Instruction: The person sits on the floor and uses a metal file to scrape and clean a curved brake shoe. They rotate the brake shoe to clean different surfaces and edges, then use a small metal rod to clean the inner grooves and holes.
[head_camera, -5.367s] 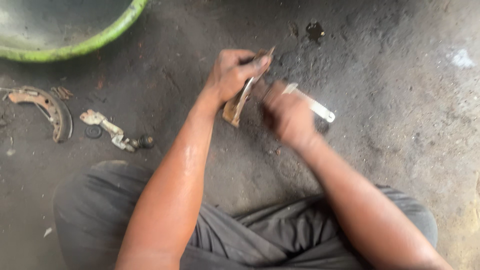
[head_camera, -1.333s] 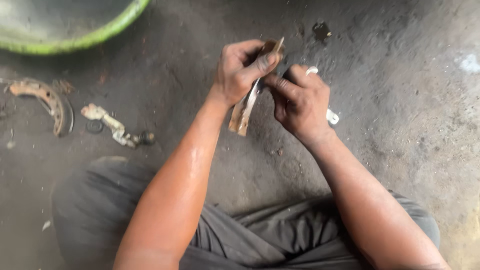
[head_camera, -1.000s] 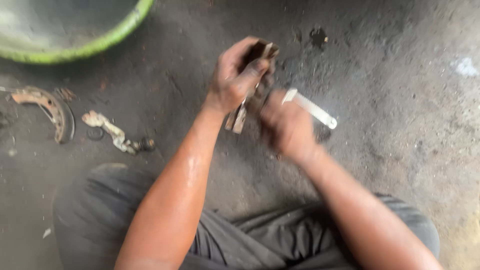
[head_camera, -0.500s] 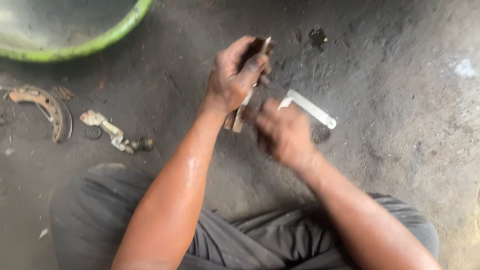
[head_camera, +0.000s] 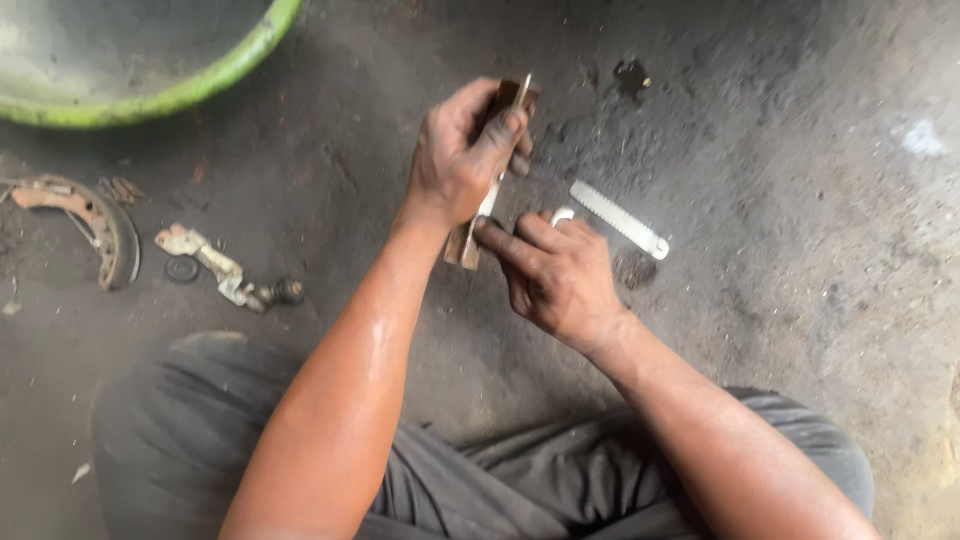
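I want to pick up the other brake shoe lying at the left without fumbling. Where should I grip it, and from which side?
Grip the brake shoe at mid-arc, fingers across its narrow width, coming straight down from above. It lies flat on the floor as a thin curved band, bowed to the right, with loose bits near its upper end, so the middle looks the freest, best-balanced spot.

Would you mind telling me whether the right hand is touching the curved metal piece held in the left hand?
Touching. The head view shows the right hand with its forefinger tip against the lower end of the curved metal piece gripped by the left hand.

No packages, labels, signs or screens show anywhere in this view.
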